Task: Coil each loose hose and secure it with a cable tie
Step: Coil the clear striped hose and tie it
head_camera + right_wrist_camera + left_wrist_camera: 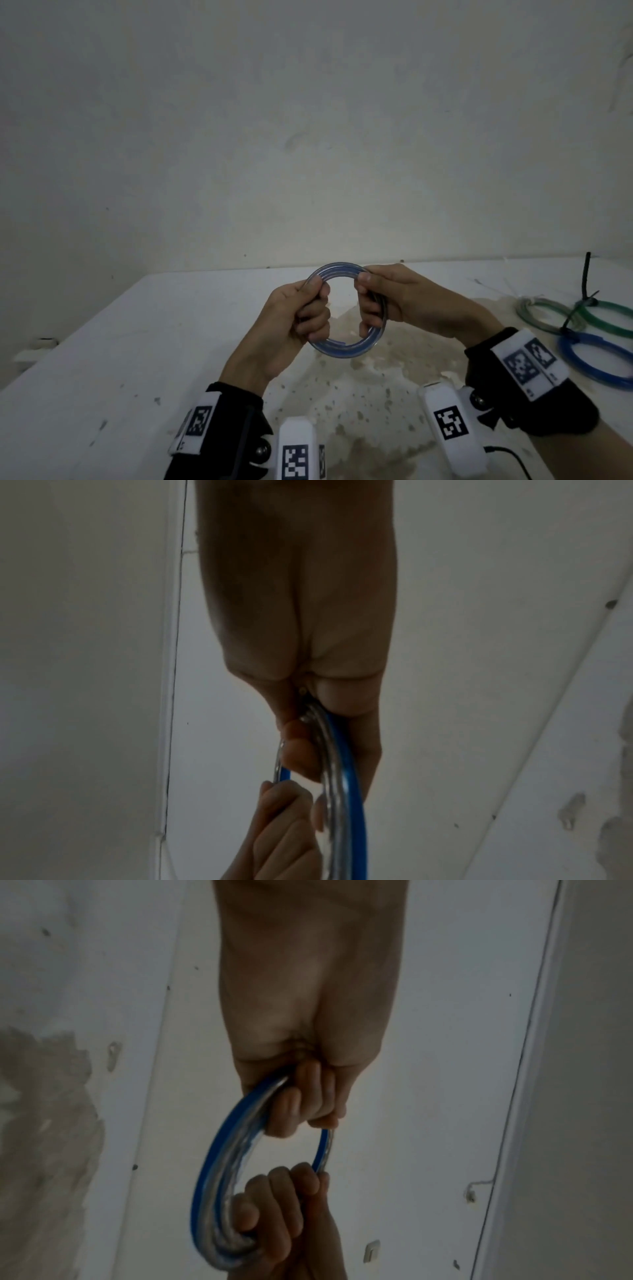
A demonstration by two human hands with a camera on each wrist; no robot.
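A clear hose with a blue stripe (342, 349) is wound into a round coil and held up above the white table (137, 325). My left hand (308, 315) grips the coil's left side, fingers curled through the ring. My right hand (373, 301) grips the right side the same way, thumb on top. In the left wrist view the coil (219, 1164) runs from my left hand (304, 1102) down to my right hand (274, 1204). The right wrist view shows my right hand (308, 745) around the hose (346, 791), with left fingers (284, 818) below. No cable tie shows on this coil.
At the table's right edge lie three tied coils: a grey one (541, 311), a green one (606, 318) and a blue one (596, 356), with black cable ties (586, 277) sticking up. A worn, stained patch (376, 377) marks the table under my hands. A wall stands behind.
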